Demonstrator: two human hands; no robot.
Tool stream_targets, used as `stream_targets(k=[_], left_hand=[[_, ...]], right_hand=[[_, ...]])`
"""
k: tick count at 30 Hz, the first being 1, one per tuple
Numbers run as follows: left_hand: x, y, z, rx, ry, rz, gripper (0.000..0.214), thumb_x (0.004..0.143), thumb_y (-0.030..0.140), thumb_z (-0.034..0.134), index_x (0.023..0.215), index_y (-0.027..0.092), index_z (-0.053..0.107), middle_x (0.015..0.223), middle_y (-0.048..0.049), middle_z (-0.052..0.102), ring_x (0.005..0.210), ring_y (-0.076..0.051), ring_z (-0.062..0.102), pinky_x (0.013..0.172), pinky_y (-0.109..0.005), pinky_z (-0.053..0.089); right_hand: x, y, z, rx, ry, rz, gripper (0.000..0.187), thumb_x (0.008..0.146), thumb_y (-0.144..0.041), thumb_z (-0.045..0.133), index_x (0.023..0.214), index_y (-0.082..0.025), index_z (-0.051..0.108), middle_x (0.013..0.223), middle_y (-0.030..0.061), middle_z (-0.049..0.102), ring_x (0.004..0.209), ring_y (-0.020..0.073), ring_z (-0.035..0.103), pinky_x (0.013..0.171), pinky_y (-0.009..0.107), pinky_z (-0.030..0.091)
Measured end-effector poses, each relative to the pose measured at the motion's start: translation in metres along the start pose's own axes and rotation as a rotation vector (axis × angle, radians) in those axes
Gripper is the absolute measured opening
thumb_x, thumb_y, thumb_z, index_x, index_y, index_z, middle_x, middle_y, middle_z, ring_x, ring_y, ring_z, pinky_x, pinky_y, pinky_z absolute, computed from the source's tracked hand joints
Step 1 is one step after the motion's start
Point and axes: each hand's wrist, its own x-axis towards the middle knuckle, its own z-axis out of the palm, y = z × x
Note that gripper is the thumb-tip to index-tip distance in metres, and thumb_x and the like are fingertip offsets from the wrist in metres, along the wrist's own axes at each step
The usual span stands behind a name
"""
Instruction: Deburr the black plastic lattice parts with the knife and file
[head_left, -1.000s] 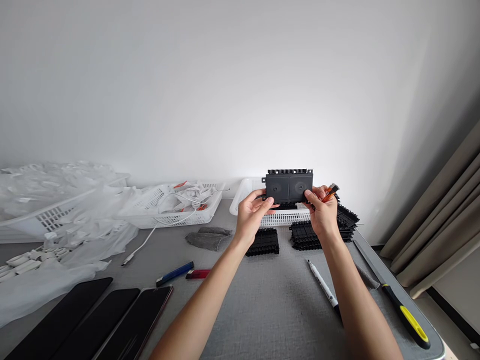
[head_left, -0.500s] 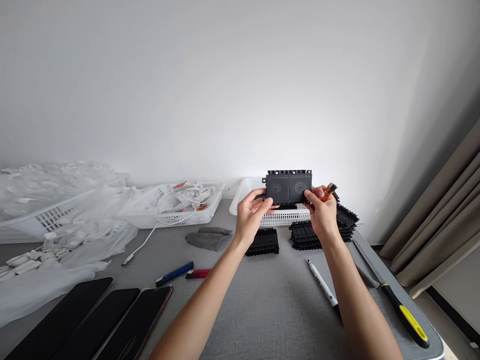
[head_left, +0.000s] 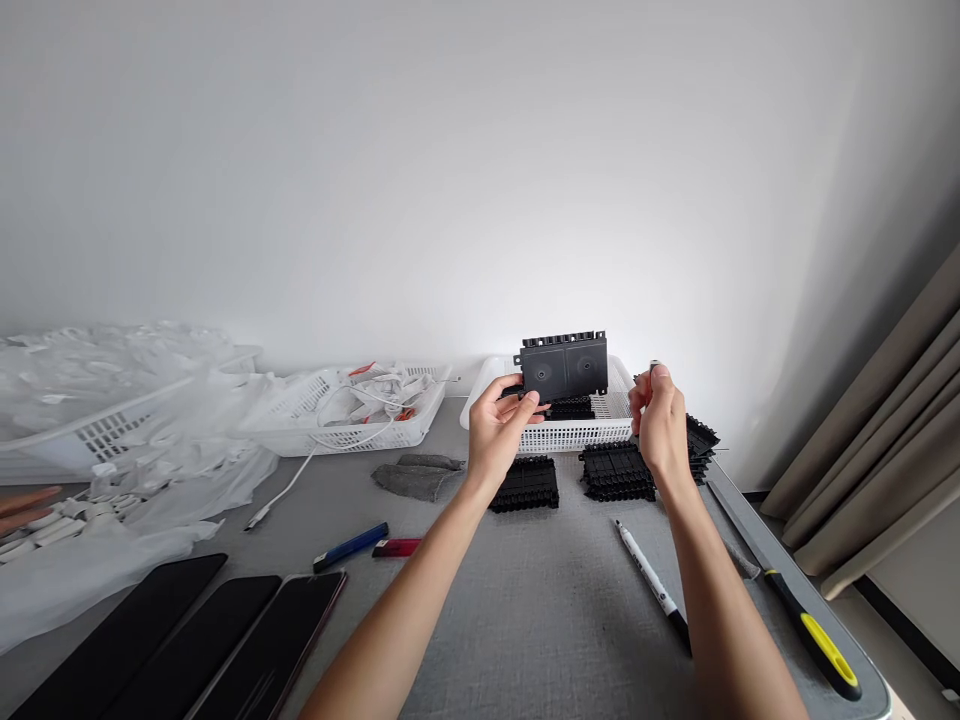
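Observation:
My left hand (head_left: pixel 499 430) holds up a flat black plastic panel (head_left: pixel 564 368) by its lower left corner, thumb in front. The panel has a toothed top edge, a centre seam and two round marks. To its right and apart from it, my right hand (head_left: pixel 660 418) is closed around a lighter (head_left: pixel 655 364). Only the lighter's top shows by the thumb; its orange body is hidden now. Below my hands lie a small stack of black panels (head_left: pixel 527 484) and a larger stack (head_left: pixel 616 470).
Behind stands a white basket (head_left: pixel 570 436) with black panels. Leftward are a cable basket (head_left: pixel 375 438), plastic bags (head_left: pixel 172 480), a grey cloth (head_left: pixel 418 478), blue lighter (head_left: pixel 350 547), red lighter (head_left: pixel 396 548) and phones (head_left: pixel 270 640). A marker (head_left: pixel 646 572) and yellow-black-handled tool (head_left: pixel 825 640) lie right. Another person's hand (head_left: pixel 28 505) shows left.
My right hand has let go of the panel and moved right, its fingers closing round the lighter. The panel has shifted slightly left and up, tilting. Another person's hand has appeared at the left.

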Motion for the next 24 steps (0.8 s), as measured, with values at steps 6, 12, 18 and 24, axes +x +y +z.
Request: stream_targets(k=[6,12,18,24], left_hand=[[-0.001,-0.001,0.0,0.031,-0.023,0.023,0.044,0.076,0.044,0.077,0.108,0.018,0.061,0.089,-0.0073,0.076,0.081,-0.024,0.076,0.07,-0.033,0.063],[-0.005,0.001,0.003,0.071,-0.05,0.05,0.044,0.077,0.044,0.076,0.107,0.017,0.06,0.089,-0.0082,0.077,0.08,-0.023,0.076,0.073,-0.034,0.062],[-0.009,0.002,0.006,0.13,-0.07,0.074,0.042,0.078,0.044,0.075,0.108,0.017,0.061,0.094,-0.009,0.077,0.081,-0.023,0.075,0.08,-0.036,0.061],[-0.011,0.003,0.006,0.2,-0.071,0.095,0.041,0.079,0.045,0.073,0.108,0.018,0.063,0.095,-0.0092,0.077,0.084,-0.023,0.075,0.081,-0.034,0.06]], right_hand=[[-0.009,-0.004,0.032,0.37,-0.321,0.406,0.039,0.09,-0.051,0.037,0.063,-0.023,0.031,0.055,-0.0071,0.023,0.045,0.0081,0.014,0.042,0.024,0.009],[-0.018,0.006,0.057,0.461,-0.411,0.567,0.039,0.082,-0.052,0.039,0.057,-0.023,0.031,0.051,-0.0088,0.02,0.043,0.0062,0.009,0.039,0.021,0.006],[-0.02,0.003,0.058,0.469,-0.418,0.585,0.035,0.078,-0.049,0.038,0.056,-0.023,0.031,0.05,-0.0087,0.02,0.044,0.0066,0.007,0.038,0.019,0.006],[-0.019,0.001,0.058,0.479,-0.411,0.632,0.033,0.076,-0.048,0.041,0.056,-0.023,0.031,0.05,-0.009,0.02,0.044,0.0066,0.007,0.037,0.019,0.005]])
